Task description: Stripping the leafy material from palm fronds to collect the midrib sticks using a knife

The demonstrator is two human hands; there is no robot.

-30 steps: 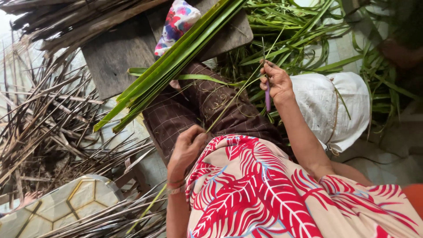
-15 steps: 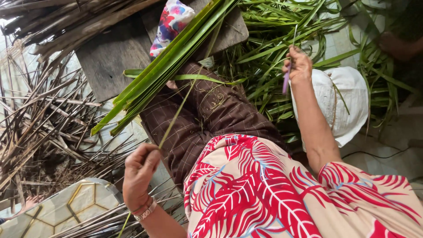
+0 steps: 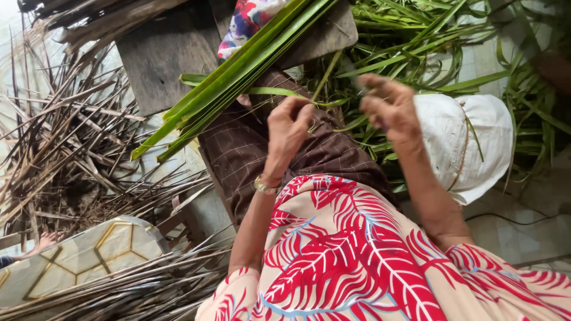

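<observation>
White cloth sack (image 3: 464, 142) just right of the fingers, wooden board (image 3: 172, 53) up-left of them, dry brown sticks (image 3: 65, 154) far left, patterned tile (image 3: 77, 261) lower left, loose green leaves (image 3: 416, 35) above

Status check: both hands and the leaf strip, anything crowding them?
Left hand pinching green leaf strip over lap. Right hand raised beside it, contents blurred. Bundle of green fronds lying across knee, close by.
</observation>
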